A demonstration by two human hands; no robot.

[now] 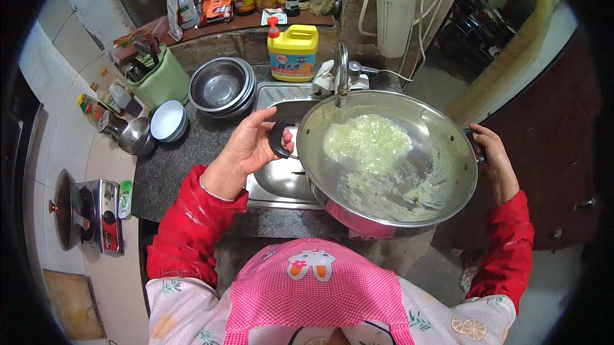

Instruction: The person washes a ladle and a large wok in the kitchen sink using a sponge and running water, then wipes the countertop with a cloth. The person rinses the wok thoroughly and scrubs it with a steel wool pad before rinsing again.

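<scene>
A wide stainless steel pot (331, 191) is held tilted over the right part of the sink (283, 179). My left hand (249, 146) grips its black left handle (278, 139), and my right hand (494, 158) has hold of the handle on the far right side. Pale greenish, foamy liquid (369, 141) lies in the pot, with pasty residue (417, 191) smeared over the bottom and lower wall. The curved metal faucet (342, 64) reaches to the pot's back rim. Part of the sink is hidden beneath the pot.
Nested metal bowls (220, 86) and white bowls (169, 122) stand left of the sink. Behind it is a yellow detergent jug (292, 52). A water filter (397, 19) hangs at the back right. Further left sits a portable gas stove (100, 215).
</scene>
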